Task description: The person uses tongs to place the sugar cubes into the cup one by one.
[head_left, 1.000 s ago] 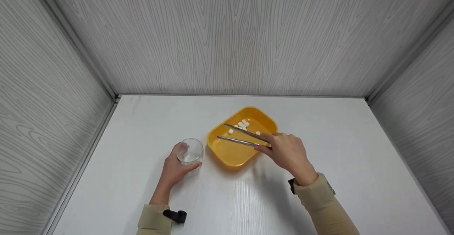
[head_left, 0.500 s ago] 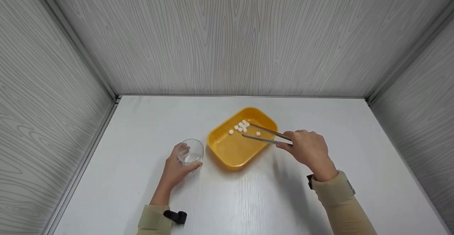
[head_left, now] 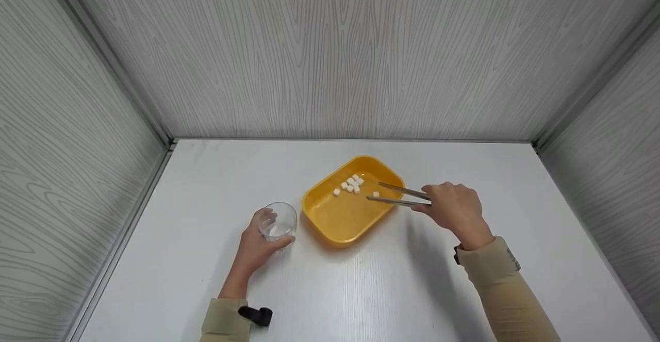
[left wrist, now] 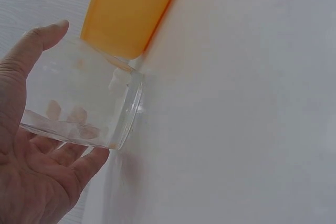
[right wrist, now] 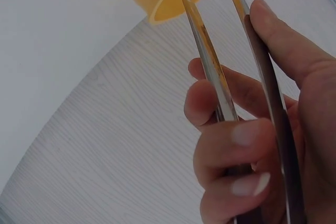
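My left hand (head_left: 256,244) holds a clear drinking glass (head_left: 277,221), thumb on one side and fingers on the other. A small white piece shows near the glass's base (left wrist: 122,114) in the left wrist view. Long metal tweezers (right wrist: 212,61) are gripped by my right hand (head_left: 456,210), their two arms spread apart. Their tips hang over the right end of a yellow tray (head_left: 330,236), with nothing between them. One small white cube (head_left: 376,194) lies between the arms as seen from the head. Several more white cubes (head_left: 350,188) cluster toward the tray's back left.
The tray sits at an angle on a white table (head_left: 330,295), just right of the glass. Grey wood-grain panels enclose the table at the back (head_left: 330,58), left (head_left: 67,151) and right (head_left: 613,141).
My right hand has drawn the tweezers to the right, from over the tray's middle to its right end near the lone cube. The left hand and glass have stayed put.
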The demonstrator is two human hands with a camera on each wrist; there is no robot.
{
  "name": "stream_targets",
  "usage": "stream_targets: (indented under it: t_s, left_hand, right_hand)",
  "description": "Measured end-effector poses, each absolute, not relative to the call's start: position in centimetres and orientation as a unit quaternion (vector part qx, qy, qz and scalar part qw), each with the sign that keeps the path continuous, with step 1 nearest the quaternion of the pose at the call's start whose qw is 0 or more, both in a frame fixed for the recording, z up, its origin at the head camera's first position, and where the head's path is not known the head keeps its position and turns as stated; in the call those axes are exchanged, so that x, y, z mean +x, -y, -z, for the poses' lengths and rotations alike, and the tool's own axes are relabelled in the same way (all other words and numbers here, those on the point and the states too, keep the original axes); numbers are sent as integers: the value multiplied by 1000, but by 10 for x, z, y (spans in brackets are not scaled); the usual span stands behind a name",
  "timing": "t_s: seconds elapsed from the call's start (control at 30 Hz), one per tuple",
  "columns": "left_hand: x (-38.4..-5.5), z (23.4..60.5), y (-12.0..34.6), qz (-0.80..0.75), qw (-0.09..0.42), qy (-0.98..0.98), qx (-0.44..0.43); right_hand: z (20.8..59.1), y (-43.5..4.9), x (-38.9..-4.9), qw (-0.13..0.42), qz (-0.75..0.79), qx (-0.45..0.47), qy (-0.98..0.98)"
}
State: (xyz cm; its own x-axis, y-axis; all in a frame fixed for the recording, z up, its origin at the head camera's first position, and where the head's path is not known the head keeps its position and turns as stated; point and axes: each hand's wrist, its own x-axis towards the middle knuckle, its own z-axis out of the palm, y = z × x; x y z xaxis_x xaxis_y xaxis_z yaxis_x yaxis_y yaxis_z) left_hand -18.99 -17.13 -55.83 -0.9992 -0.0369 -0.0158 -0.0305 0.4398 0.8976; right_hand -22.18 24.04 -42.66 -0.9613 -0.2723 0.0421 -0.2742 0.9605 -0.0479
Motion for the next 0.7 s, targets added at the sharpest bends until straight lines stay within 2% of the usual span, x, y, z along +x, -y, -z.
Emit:
stream_targets:
  t_s: [0.43,0.7]
  left_hand:
    - [-190,557,171,517,8,856,12]
    - [-189,559,171,524,15,851,10]
  right_hand:
    - [419,-234,-235,-15,26,125,992]
    - [424,-232,-242,-2,50,140,989]
